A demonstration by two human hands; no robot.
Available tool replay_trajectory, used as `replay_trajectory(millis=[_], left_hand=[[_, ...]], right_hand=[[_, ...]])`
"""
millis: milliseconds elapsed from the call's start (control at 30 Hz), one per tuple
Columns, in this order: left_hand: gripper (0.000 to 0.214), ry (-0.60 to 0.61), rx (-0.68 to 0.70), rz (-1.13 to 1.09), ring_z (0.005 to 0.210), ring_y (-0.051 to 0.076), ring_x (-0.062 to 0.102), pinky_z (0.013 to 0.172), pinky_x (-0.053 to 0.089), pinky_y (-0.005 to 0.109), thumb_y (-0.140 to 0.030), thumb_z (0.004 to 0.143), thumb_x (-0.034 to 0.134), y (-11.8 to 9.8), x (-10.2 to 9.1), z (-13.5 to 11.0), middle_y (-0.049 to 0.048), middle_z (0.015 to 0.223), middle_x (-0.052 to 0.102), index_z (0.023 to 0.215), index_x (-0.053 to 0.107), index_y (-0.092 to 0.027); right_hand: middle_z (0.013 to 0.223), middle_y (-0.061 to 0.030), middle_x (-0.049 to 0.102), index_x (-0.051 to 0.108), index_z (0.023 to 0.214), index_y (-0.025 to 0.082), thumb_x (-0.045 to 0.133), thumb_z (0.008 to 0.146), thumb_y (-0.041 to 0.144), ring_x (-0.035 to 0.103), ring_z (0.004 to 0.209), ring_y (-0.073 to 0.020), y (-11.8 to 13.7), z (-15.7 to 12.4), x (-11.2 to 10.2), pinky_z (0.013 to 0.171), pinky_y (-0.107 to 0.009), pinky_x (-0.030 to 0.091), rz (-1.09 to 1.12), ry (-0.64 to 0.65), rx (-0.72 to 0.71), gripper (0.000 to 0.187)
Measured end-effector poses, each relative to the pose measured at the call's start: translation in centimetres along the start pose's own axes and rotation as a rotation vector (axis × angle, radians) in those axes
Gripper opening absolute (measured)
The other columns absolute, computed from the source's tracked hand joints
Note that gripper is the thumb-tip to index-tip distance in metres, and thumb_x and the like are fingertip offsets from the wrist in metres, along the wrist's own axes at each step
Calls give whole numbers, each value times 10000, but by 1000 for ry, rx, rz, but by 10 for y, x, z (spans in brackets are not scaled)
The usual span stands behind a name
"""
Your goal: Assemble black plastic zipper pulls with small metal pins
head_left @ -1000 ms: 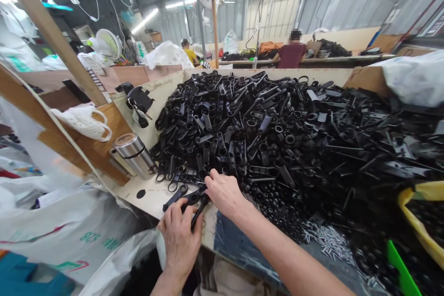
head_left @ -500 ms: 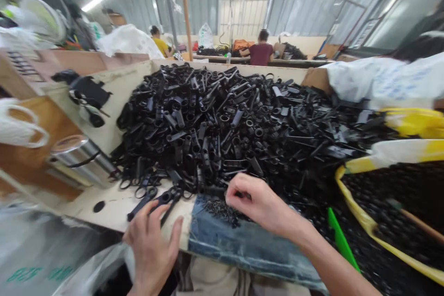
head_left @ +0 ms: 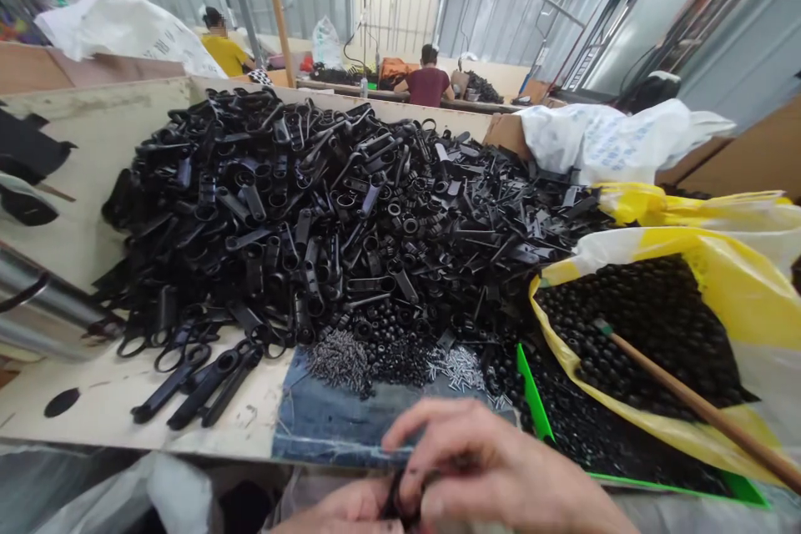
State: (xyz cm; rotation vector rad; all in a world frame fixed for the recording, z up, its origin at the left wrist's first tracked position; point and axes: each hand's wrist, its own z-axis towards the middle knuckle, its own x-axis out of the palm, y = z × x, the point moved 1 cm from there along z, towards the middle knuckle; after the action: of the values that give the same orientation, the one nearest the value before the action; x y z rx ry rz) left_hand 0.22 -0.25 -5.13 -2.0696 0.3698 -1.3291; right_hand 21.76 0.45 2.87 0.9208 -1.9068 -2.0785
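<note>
At the bottom edge of the view, my right hand (head_left: 494,463) is closed with its fingers curled round a small black plastic part (head_left: 394,501). My left hand (head_left: 350,509), partly cut off by the frame, grips the same part from the other side. Most of that part is hidden by the fingers. Just beyond my hands lies a blue denim cloth (head_left: 338,430), bearing a pile of tiny springs (head_left: 341,360), small black pieces (head_left: 400,359) and silvery pins (head_left: 460,367). Several long black parts with ring ends (head_left: 206,388) lie to the left.
A big heap of black plastic parts (head_left: 300,209) fills the bench behind the cloth. On the right stand a green tray (head_left: 531,392) and a yellow-white sack (head_left: 556,350) of black beads with a wooden stick (head_left: 688,392). A steel flask (head_left: 43,292) lies left. Two people sit far back.
My left hand has left the long black parts and my right hand the small-piece piles. Both have come together low in front, round a black part. The view has turned to the right.
</note>
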Motion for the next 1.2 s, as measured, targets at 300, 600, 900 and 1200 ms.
replay_trajectory(millis=[300, 600, 900, 1200], left_hand=[[470, -202, -10, -518, 379, 39, 321, 406, 211, 200, -605, 848, 749, -30, 6, -3, -78, 529, 462, 989, 753, -157], [438, -561, 181, -296, 534, 47, 359, 515, 323, 192, -421, 764, 900, -18, 6, -5, -89, 637, 466, 1051, 678, -176], [455, -581, 193, 144, 602, 106, 531, 436, 335, 191, -604, 835, 734, -11, 6, 2, 28, 906, 662, 1022, 571, -223], [548, -717, 186, 436, 930, 256, 617, 747, 502, 317, -493, 891, 649, 6, -4, 0, 39, 838, 662, 1381, 630, -249]], right_hand=[[806, -35, 725, 735, 957, 210, 624, 977, 356, 661, 731, -218, -59, 56, -40, 643, -287, 391, -633, -666, 272, 184], [831, -11, 757, 743, 970, 242, 673, 878, 288, 682, 713, -212, -63, 53, -39, 615, -281, 393, -605, -658, 336, 124], [1131, -85, 771, 767, 1168, 224, 576, 988, 340, 718, 1037, -228, -56, 12, -1, 881, -317, 556, -131, -603, 97, 288], [929, -19, 644, 715, 1242, 269, 579, 992, 156, 630, 797, -156, -44, 9, 47, 689, -245, 487, -212, -416, -54, 306]])
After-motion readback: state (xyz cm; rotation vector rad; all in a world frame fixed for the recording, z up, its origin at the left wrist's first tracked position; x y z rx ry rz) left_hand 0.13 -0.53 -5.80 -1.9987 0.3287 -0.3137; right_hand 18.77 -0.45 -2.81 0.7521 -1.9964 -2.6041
